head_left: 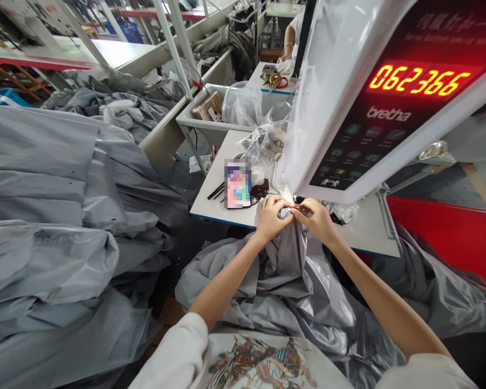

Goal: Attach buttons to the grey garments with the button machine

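Both hands meet at the front of a white machine with a red lit number display. My left hand is closed on a gathered edge of grey fabric, its fingertips pinching close to the machine's lit working spot. From the other side, my right hand pinches at the same place, thumb and fingers together. Some small reddish thing shows between the fingertips, too small to name. The rest of the fabric hangs off the table edge and spreads over my lap.
A phone and dark thin sticks lie on the white table left of my hands. Clear plastic bags sit behind. Grey fabric piles fill the left side. A red surface is at right. Another person's hand shows farther back.
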Available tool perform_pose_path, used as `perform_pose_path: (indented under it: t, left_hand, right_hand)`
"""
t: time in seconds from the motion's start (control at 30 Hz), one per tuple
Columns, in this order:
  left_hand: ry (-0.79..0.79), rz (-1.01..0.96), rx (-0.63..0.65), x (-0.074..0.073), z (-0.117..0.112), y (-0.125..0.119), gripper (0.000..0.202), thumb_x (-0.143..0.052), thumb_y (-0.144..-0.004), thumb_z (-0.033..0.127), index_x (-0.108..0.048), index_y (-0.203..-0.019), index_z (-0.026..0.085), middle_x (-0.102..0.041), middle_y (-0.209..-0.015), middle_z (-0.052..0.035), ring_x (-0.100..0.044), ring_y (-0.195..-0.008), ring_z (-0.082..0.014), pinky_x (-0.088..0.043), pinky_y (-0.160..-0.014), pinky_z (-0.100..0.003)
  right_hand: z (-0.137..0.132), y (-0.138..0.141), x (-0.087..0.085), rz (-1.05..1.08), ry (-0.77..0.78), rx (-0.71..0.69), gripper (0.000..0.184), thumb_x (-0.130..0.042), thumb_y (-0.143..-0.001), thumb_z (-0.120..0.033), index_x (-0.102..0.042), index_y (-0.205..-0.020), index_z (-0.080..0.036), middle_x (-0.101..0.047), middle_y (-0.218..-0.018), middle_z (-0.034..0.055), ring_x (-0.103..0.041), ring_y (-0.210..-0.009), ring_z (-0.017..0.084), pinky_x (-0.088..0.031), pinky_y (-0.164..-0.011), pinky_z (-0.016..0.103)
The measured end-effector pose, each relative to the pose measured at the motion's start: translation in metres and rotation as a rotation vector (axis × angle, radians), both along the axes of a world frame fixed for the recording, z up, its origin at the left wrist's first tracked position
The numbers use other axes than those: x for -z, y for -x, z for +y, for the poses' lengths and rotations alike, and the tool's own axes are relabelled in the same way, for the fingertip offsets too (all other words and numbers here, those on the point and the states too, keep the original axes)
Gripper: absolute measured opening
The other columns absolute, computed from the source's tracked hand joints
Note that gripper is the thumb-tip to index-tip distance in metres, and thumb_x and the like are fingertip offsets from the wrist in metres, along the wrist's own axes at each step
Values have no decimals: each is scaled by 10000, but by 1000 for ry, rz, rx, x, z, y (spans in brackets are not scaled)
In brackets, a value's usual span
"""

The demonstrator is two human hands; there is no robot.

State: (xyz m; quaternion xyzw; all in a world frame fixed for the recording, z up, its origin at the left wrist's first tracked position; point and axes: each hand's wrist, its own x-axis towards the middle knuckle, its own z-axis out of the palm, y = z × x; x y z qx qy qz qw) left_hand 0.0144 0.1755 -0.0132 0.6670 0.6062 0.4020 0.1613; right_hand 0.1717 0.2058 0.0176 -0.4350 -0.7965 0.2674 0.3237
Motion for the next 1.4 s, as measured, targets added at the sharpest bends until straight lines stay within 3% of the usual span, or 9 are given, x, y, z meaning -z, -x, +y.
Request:
perform_pose_path:
  t: [0.17, 0.37, 0.47, 0.57, 0.8, 1.4]
  left_hand:
    - [6, 22, 3, 2, 1, 1, 202, -710, -772, 327, -667, -962, 273, -599, -1068, -4, -532, -1041, -178, -395, -931, -306]
    - [10, 34, 3, 2, 2, 1, 237, -710, -772, 431, -666, -940, 269, -595, -1080, -7, -526, -1052, -178, -381, -950, -314]
    - [4, 44, 2, 2, 1, 1, 233, -704, -779, 431, -666, -943, 270, -594, -1082, -5, -526, -1051, -176, -377, -952, -314]
    - [14, 52, 5, 2, 1, 1, 242, -691, -787, 442, -668, -957, 272, -594, -1098, -11, -527, -1058, -184, -374, -958, -320]
    - [-11, 39, 7, 4, 1, 1, 230, -700, -784, 416, -668, -957, 268, -598, -1083, -9, -533, -1059, -184, -381, -942, -313]
    - [-9, 29, 8, 1, -1, 0, 240, -693, -784, 415, -674, -960, 253, -601, -1067, -22, -545, -1019, -188, -397, -915, -315]
  right_hand:
    - [-8, 0, 3, 77, -14, 33, 330, -558, -863, -510, -678, -919, -207, -619, -826, 47, -540, -730, 182, -440, -738, 328]
    - [-19, 3, 18, 187, 19, 286, 330, -486, -894, -456, -600, -1042, -183, -630, -1002, 92, -586, -906, 216, -460, -783, 339]
    - [-21, 8, 28, 195, 96, 351, 317, -440, -903, -455, -555, -1010, -180, -636, -956, 91, -606, -847, 214, -463, -757, 339]
    - [-21, 12, 36, 126, 62, 390, 282, -397, -911, -444, -527, -924, -194, -634, -841, 68, -602, -780, 219, -440, -722, 336]
    - [-16, 10, 47, 89, -72, 352, 270, -370, -921, -431, -512, -883, -204, -629, -842, 68, -594, -807, 220, -423, -741, 325]
    - [-16, 9, 50, 97, -106, 335, 285, -349, -922, -438, -509, -901, -203, -636, -835, 70, -605, -783, 221, -431, -725, 324]
